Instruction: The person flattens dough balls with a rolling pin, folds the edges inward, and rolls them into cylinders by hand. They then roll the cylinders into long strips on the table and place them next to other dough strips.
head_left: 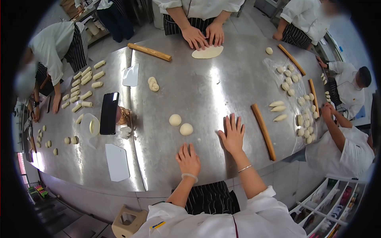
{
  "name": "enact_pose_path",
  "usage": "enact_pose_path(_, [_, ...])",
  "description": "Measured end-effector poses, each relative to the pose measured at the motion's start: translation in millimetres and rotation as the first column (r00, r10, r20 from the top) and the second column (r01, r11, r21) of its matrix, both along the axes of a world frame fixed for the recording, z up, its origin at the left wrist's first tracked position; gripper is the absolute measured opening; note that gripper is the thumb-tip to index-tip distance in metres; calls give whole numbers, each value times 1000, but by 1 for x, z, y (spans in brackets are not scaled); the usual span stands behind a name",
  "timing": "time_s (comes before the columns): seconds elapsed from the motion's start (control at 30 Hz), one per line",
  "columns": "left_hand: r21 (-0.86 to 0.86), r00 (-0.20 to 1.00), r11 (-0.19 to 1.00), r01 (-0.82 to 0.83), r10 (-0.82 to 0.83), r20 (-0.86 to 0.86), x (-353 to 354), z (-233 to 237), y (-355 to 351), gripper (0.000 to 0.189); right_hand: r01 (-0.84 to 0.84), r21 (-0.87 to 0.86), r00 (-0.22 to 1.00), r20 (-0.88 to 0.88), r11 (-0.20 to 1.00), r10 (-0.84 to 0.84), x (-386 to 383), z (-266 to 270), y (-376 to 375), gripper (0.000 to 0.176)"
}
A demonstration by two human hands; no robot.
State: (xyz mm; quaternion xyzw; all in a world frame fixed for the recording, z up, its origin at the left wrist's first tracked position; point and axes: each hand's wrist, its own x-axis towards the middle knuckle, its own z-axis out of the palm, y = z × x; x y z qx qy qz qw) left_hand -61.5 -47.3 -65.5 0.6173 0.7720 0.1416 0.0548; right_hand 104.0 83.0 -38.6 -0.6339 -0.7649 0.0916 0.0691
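Two round dough balls (181,124) sit side by side on the steel table (190,91) in front of me. My left hand (189,160) is just below the nearer ball, fingers stretched out and apart, holding nothing. To the right, my right hand (233,136) is spread over the bare metal, also with nothing in it. A wooden rolling pin (263,132) lies to the right of that hand. Farther off, left of centre, is a knotted piece of dough (153,84).
Left are a phone (109,114), a clear bowl (90,126), white scrapers (117,162) and several dough rolls (86,79). Right, dough balls (291,81) lie on plastic beside more rolling pins (291,59). Across, a co-worker's hands (202,36) press flat dough (207,52). Other people surround the table.
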Motion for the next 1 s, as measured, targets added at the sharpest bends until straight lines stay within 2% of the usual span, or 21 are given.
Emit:
enact_pose_path(0.1, [17, 1000, 1000, 2, -2, 2, 1, 1, 1, 51, 26, -212, 956, -280, 977, -86, 19, 3, 16, 67])
enact_pose_path(0.13, [17, 1000, 1000, -6, 6, 6, 2, 0, 0, 52, 11, -214, 897, -429, 977, -104, 23, 10, 24, 66])
enact_pose_path(0.23, [3, 1000, 1000, -12, 11, 27, 3, 1, 0, 52, 40, 152, 989, -149, 988, -17, 13, -2, 21, 65])
enact_pose_path(0.27, [7, 999, 1000, -18, 17, 26, 4, 1, 2, 52, -78, 66, 997, 30, 995, 77, 10, -16, 10, 64])
enact_pose_path(0.37, [4, 999, 1000, -25, 25, 24, 4, 0, -6, 51, -34, 117, 985, -162, 993, 53, 14, -12, 13, 59])
enact_pose_path(0.4, [7, 999, 1000, -22, 22, 26, 3, 0, -6, 51, -34, 149, 958, -277, 988, 74, 23, -14, 17, 52])
enact_pose_path(0.43, [20, 999, 999, -25, 24, 28, 3, 0, -1, 51, 64, 72, 831, -557, 995, -13, 39, -9, 21, 48])
enact_pose_path(0.47, [29, 999, 999, -28, 27, 28, 3, 0, 3, 51, 120, -31, 620, -778, 992, -99, 60, -3, 23, 44])
enact_pose_path(0.53, [22, 999, 999, -28, 28, 21, 3, 0, -2, 50, 216, 182, 811, -581, 959, -72, 114, 22, 11, 35])
enact_pose_path(0.57, [16, 999, 1000, -27, 26, 35, 4, 1, -4, 50, 261, 239, 907, -392, 935, -153, 137, 32, -3, 36])
enact_pose_path(0.6, [18, 999, 999, -28, 27, 48, 4, 2, -3, 50, 288, 309, 952, -191, 906, -238, 157, 39, -17, 36])
enact_pose_path(0.67, [33, 998, 999, -32, 30, 55, 4, 5, 1, 50, 376, 199, 921, 25, 905, -388, 193, 20, -45, 39])
enact_pose_path(0.77, [32, 999, 998, -48, 47, 23, 5, 1, 0, 50, 316, -23, 943, -107, 949, -316, 221, -4, -56, 42])
enact_pose_path(0.83, [5, 997, 997, -74, 74, -22, 9, 4, 5, 50, 343, -139, 906, -214, 929, -366, 218, 2, -48, 39])
enact_pose_path(0.87, [24, 992, 993, -118, 117, 46, 12, 3, 3, 50, 349, -206, 883, -256, 914, -394, 217, 4, -49, 38])
enact_pose_path(0.93, [54, 964, 978, -202, 189, 189, 26, 30, 18, 50, 130, -126, 961, -227, 983, -156, 216, 24, -48, 34])
enact_pose_path(0.97, [128, 973, 981, -149, 122, 196, 32, 44, 26, 47, 18, -88, 979, -202, 996, -35, 215, 30, -48, 32])
enact_pose_path(1.0, [202, 978, 975, -97, 55, 200, 38, 58, 34, 45, -27, -20, 986, -167, 999, 24, 210, 32, -49, 31])
